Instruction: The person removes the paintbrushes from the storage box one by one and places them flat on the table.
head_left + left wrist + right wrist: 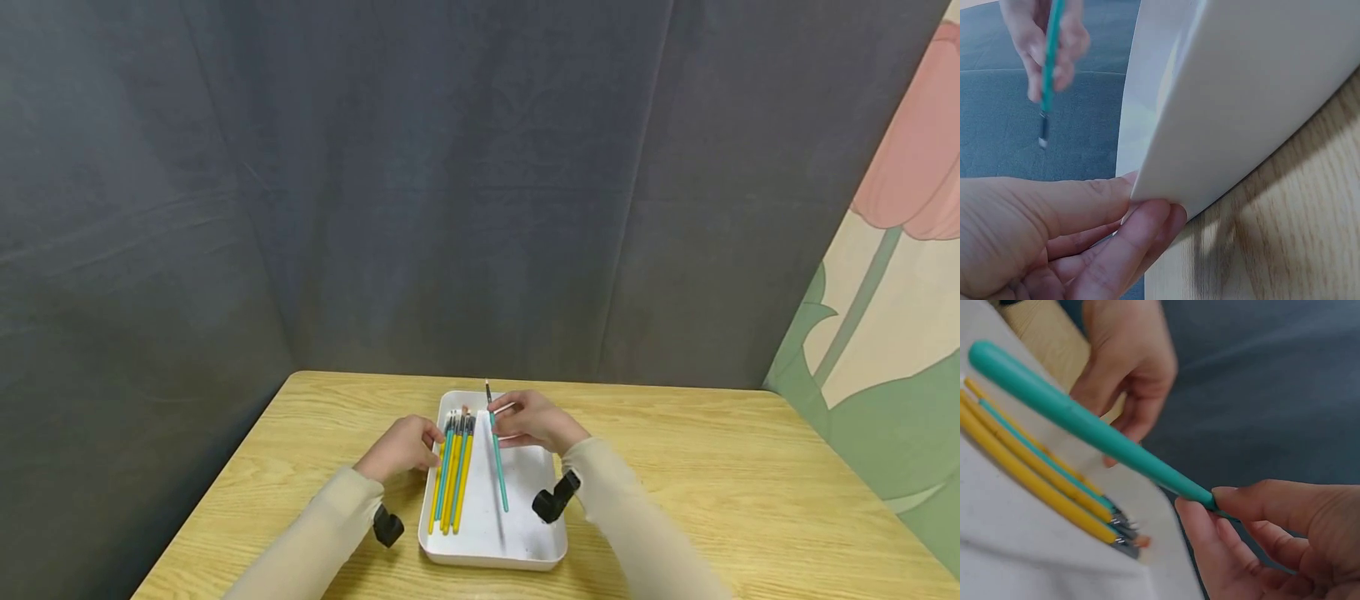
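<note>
A teal-handled paintbrush (498, 467) is pinched between the thumb and fingers of my right hand (534, 421), bristle end pointing away, above the right part of a white tray (525, 560). In the right wrist view the paintbrush (1094, 431) slants across the tray, its bristles hidden. My left hand (403, 447) pinches the tray's left rim; in the left wrist view, thumb and fingers grip the tray wall (1222, 112). Several yellow and teal paintbrushes (453, 475) lie side by side along the tray's left side, bristles toward the far end.
The tray stands on a light wooden table (712, 483). Behind the table hangs a dark grey curtain (450, 192). A wall with a painted pink tulip (915, 158) is at the right. Small black wrist cameras (555, 497) sit on both sleeves.
</note>
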Demonstrator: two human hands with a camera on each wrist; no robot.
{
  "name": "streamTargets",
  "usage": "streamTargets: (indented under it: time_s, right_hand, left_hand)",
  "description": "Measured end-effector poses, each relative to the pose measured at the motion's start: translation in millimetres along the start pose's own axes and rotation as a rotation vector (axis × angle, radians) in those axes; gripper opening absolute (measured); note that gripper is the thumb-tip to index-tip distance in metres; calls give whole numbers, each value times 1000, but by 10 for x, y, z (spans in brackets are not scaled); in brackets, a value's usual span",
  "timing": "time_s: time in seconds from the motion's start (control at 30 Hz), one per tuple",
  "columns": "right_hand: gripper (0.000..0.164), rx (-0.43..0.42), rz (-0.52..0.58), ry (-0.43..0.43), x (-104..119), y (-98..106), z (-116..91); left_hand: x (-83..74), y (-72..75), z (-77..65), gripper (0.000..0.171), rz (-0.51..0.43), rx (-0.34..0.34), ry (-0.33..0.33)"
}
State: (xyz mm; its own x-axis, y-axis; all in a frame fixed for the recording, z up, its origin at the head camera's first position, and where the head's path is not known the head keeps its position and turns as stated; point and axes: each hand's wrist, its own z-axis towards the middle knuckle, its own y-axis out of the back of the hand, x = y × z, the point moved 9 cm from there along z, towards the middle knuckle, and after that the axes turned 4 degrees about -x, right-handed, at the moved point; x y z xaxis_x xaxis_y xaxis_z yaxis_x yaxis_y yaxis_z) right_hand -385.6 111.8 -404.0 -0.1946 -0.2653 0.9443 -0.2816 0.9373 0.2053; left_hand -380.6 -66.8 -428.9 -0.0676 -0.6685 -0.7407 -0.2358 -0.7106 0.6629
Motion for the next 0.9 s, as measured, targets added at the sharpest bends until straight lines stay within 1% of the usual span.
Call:
streamTargets:
  time_s: [0.1,0.2,0.37,0.43,0.57,0.67,0.77,0.9]
  right_hand:
    - [37,0,19,23,65,108,-106]
    - [38,-9,11,54,108,241,-201]
    - [40,13,4,117,132,457,-350]
    - [40,21,11,128,116,544,-398]
    - [41,23,14,126,48,697,-471]
    - [42,23,3,111,-35,779,-488]
    - [41,17,-5,87,-151,852,-466]
    - [41,-7,12,58,-316,944,-404]
  left_hand:
    - [-2,-7,-11,28,-9,3,5]
    - [-4,-12,-20,29,-13,5,6]
    - [-5,-12,-12,29,-9,0,-6]
    - [-6,-13,-4,29,-3,-1,-11]
    - [-10,-12,1,29,6,-2,-13]
    - [-15,-8,-2,29,10,-2,-9]
    - [-18,-7,-5,29,11,0,-6]
    - [-21,-11,-4,29,10,1,-6]
